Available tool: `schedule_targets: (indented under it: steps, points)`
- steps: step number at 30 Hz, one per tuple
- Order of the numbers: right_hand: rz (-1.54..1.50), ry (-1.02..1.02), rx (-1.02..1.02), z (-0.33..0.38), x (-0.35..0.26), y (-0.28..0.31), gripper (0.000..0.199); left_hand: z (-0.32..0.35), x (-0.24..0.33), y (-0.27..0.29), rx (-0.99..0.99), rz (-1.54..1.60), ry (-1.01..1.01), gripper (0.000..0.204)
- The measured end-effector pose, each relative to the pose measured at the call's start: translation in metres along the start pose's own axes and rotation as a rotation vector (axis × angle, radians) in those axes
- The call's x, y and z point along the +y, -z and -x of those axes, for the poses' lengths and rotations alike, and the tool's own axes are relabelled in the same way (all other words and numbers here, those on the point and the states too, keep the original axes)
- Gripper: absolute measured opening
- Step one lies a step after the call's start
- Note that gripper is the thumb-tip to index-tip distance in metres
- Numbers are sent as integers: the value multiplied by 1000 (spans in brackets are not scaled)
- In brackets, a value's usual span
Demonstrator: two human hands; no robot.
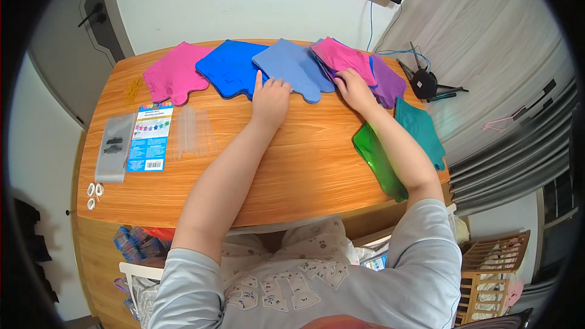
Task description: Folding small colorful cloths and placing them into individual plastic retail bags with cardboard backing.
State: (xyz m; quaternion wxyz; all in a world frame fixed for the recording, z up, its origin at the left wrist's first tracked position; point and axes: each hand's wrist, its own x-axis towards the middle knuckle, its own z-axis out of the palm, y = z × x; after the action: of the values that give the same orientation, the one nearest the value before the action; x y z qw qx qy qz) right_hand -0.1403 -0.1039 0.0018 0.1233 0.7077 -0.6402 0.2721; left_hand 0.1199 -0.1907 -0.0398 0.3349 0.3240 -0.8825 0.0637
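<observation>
While both hands lie flat, fingers spread, L hand (270, 99) on light-blue sheet (295, 67), R hand (354, 89) on pink sheet (342, 56): prob thin, floppy, light; pinch edge.

Bare forearms, short pale grey-blue sleeves reaching the elbows, light patterned cloth with small dark marks across the lap.
</observation>
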Motion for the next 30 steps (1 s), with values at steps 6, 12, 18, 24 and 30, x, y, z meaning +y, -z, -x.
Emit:
schedule_targets:
  steps: [6, 12, 18, 24, 30]
  points:
    - [157, -33, -113, -16, -28, -4, 32, 3, -5, 1, 18, -17, 0, 18]
    - [250, -96, -20, -26, -4, -22, 30, 1, -2, -5, 26, 19, -11, 17]
    - [-381, -659, 353, -36, 24, -1, 31, 3, -3, -6, 104, 76, -15, 17]
    - [-248, -498, 319, -30, 9, 3, 29, 3, -4, -1, -20, 22, 15, 18]
    - [-122, -144, 28, -9, -23, -23, 29, 3, -5, -9, 26, 10, 25, 27]
